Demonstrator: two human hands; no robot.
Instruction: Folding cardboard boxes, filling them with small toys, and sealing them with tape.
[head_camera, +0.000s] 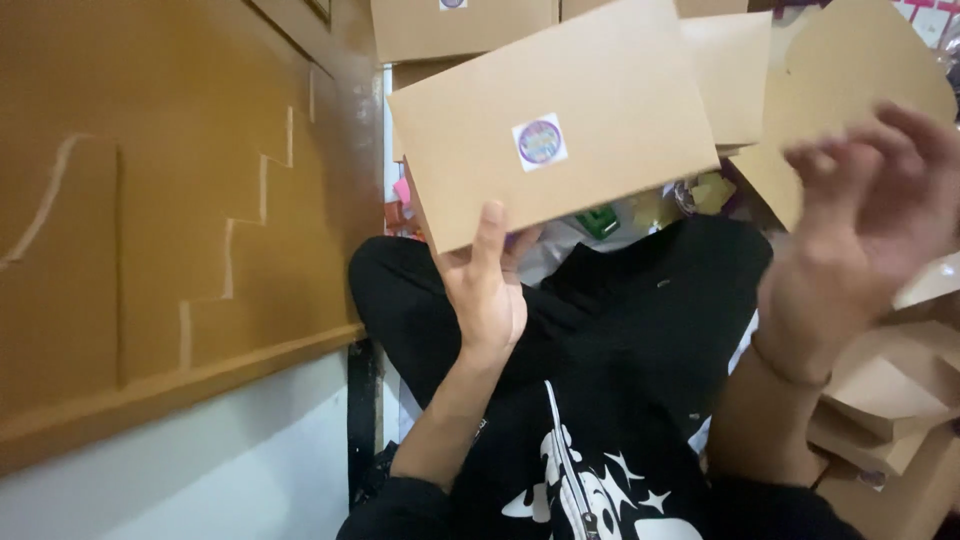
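Left hand pinches the lower-left corner of a flat brown cardboard box, thumb across its front face, holding it up and tilted over the lap. A round purple sticker sits mid-face. Right hand is blurred, fingers spread, gripping nothing, just right of the box. More brown boxes stacked lower right.

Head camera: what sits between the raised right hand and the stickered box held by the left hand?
In the head view, a flat brown cardboard piece shows between the right hand and the stickered box.
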